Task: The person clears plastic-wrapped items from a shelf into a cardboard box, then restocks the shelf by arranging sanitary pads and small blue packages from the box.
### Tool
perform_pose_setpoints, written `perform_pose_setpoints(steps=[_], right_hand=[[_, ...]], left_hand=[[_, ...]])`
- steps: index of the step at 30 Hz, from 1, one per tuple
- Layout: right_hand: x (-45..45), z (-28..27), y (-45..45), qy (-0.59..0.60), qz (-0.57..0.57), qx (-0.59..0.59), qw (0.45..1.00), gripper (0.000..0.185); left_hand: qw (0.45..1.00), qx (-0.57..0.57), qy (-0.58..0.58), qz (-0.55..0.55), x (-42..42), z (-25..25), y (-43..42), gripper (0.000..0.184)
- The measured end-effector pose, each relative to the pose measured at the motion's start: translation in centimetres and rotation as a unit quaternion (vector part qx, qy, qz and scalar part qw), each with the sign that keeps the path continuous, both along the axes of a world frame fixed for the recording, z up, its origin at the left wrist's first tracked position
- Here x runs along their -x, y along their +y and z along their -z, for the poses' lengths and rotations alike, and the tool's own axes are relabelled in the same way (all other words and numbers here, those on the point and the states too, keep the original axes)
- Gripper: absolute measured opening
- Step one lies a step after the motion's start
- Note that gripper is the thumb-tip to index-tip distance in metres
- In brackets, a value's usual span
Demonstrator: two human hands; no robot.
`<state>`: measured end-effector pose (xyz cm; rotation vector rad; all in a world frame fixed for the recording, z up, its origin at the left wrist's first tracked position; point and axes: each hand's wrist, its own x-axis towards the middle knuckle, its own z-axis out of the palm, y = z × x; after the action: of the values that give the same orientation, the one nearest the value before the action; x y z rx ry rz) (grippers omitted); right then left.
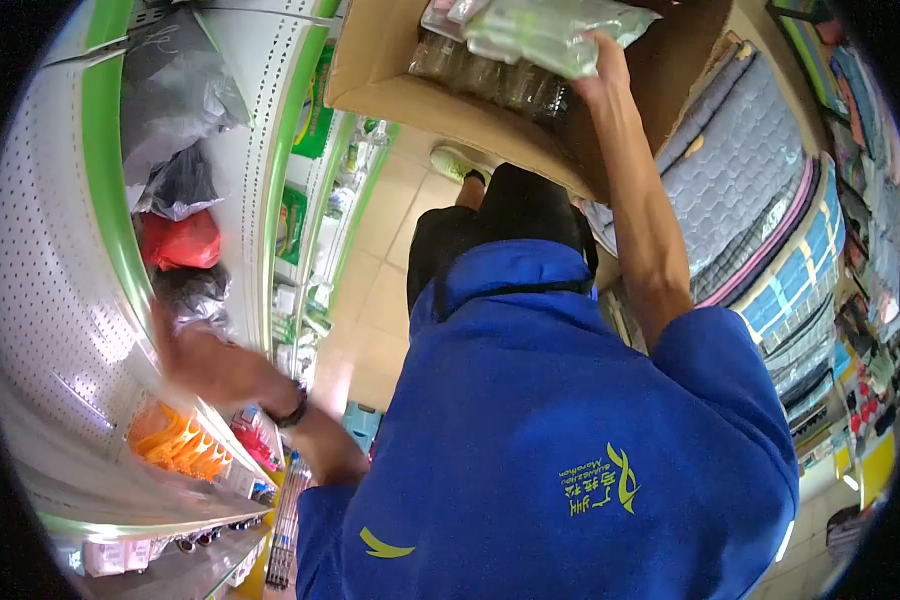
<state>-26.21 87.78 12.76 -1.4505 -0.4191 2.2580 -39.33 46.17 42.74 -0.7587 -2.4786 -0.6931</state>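
Note:
My right hand (604, 68) reaches into an open cardboard box (390, 120) and grips the near edge of a clear plastic package (545, 30) with pale green and white contents; I cannot make out what is inside. Under the package, clear containers (480, 75), like jars or cups, stand close together in the box. My left hand (205, 365), with a dark band at the wrist, is smeared by motion beside the shelf edge on the left. Near it on the shelf lie a red plastic bag (180, 240) and a dark bag (192, 290). Its fingers cannot be made out.
White perforated shelving (60, 250) with green edging runs along the left. Orange plastic items (178, 440) sit lower on it, and a grey plastic bag (175, 95) higher up. At the right are stacked quilted mats (740, 130) and folded fabrics. Tiled floor (380, 210) shows between.

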Motion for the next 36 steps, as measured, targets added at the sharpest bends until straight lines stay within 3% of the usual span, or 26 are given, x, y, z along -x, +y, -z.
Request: perform_pose_setpoints(steps=[2,3,6,8,9,10,13,16,18,20,24,26,28,29,30,36], right_hand=[[2.0,5.6,1.7,0.111,0.016,0.008,0.994,0.043],[2.6,6.2,1.6,0.116,-0.001,-0.018,0.993,0.047],[2.6,13.9,3.4,0.072,-0.035,-0.016,0.997,0.057],[1.7,15.1,3.8,-0.080,-0.083,-0.029,0.993,0.081],[1.8,16.3,4.2,-0.291,-0.093,-0.036,0.951,0.073],[0.9,16.9,4.3,-0.333,-0.118,-0.070,0.933,0.065],[-0.9,13.7,3.7,-0.429,-0.133,-0.138,0.883,0.051],[0.0,10.0,2.3,-0.347,-0.122,-0.155,0.917,0.067],[0.7,6.0,0.5,-0.214,-0.238,-0.226,0.920,0.074],[1.3,1.6,-1.8,-0.106,-0.375,-0.353,0.851,0.071],[1.3,-6.6,-7.1,-0.087,-0.524,-0.464,0.709,0.063],[0.4,-10.2,-10.2,-0.082,-0.498,-0.569,0.650,0.051],[-1.0,-8.7,-12.1,-0.148,-0.481,-0.654,0.565,0.042],[-1.0,-10.0,-13.2,-0.120,-0.452,-0.671,0.575,0.040],[-1.1,-10.0,-14.1,-0.053,-0.367,-0.744,0.556,0.046],[-2.6,-11.2,-15.9,-0.169,-0.529,-0.732,0.394,0.081]], left_hand=[[0.984,-0.013,0.174,-0.019,2.2,-4.7,-4.0,0.037],[0.982,-0.035,0.175,-0.055,2.2,-6.4,-5.0,0.032],[0.954,0.124,0.223,-0.160,3.1,-8.8,-11.1,0.037],[0.945,0.116,0.158,-0.262,3.4,-8.4,-14.1,0.037],[0.936,0.104,0.126,-0.312,3.7,-7.8,-15.5,0.038],[0.933,0.127,0.119,-0.315,4.2,-7.2,-17.1,0.040],[0.931,0.176,0.086,-0.308,4.9,-5.1,-19.5,0.045],[0.945,0.137,0.045,-0.294,5.2,-2.9,-18.6,0.049],[0.953,0.037,0.013,-0.301,5.3,-2.8,-17.3,0.051],[0.959,0.059,0.047,-0.273,5.8,-3.0,-17.7,0.050],[0.965,0.021,0.059,-0.256,8.0,-2.9,-18.7,0.044],[0.971,0.029,0.067,-0.229,8.4,-2.6,-18.3,0.040],[0.970,0.025,0.095,-0.223,8.0,-3.3,-17.9,0.034],[0.969,0.026,0.105,-0.224,7.4,-3.6,-18.0,0.031],[0.966,0.027,0.125,-0.227,6.9,-3.9,-18.4,0.029],[0.949,0.019,0.131,-0.286,3.8,-4.3,-26.1,0.021]])
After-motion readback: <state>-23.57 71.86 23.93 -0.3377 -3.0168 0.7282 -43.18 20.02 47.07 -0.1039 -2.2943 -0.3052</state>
